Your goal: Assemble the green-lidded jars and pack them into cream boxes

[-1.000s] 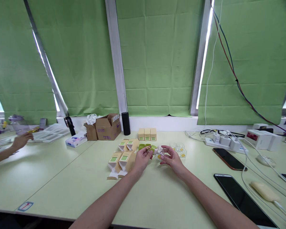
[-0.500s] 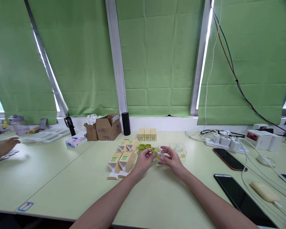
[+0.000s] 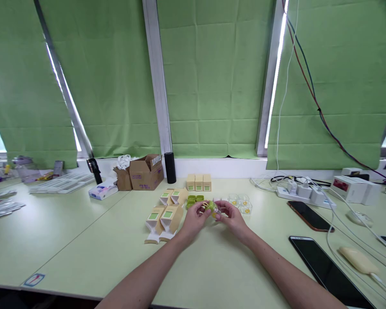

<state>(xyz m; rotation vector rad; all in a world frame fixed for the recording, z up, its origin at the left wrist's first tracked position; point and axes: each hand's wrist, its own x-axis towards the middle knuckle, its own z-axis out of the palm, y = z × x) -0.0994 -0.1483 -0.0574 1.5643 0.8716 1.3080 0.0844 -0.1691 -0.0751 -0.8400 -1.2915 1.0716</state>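
My left hand [image 3: 193, 219] and my right hand [image 3: 232, 219] meet over the pale green table [image 3: 83, 240], both closed on a small green-capped item with a clear part [image 3: 211, 207]. Its details are too small to make out. Just behind it lie green caps [image 3: 194, 198] and several clear small containers with yellow dots [image 3: 241, 201]. Open tan cartons with green labels [image 3: 162, 216] lie left of my left hand. Three closed tan boxes [image 3: 198, 182] stand in a row farther back.
A brown cardboard box [image 3: 146, 171] and a black cylinder [image 3: 170, 167] stand by the window sill. A power strip with chargers [image 3: 304, 192], cables, two phones [image 3: 310, 215] and a dark tablet [image 3: 328, 268] lie at the right. Plastic trays [image 3: 61, 182] lie far left.
My hands have drawn together, bringing the green-capped piece and the clear piece into one. The other person's hand at the far left has withdrawn out of view.
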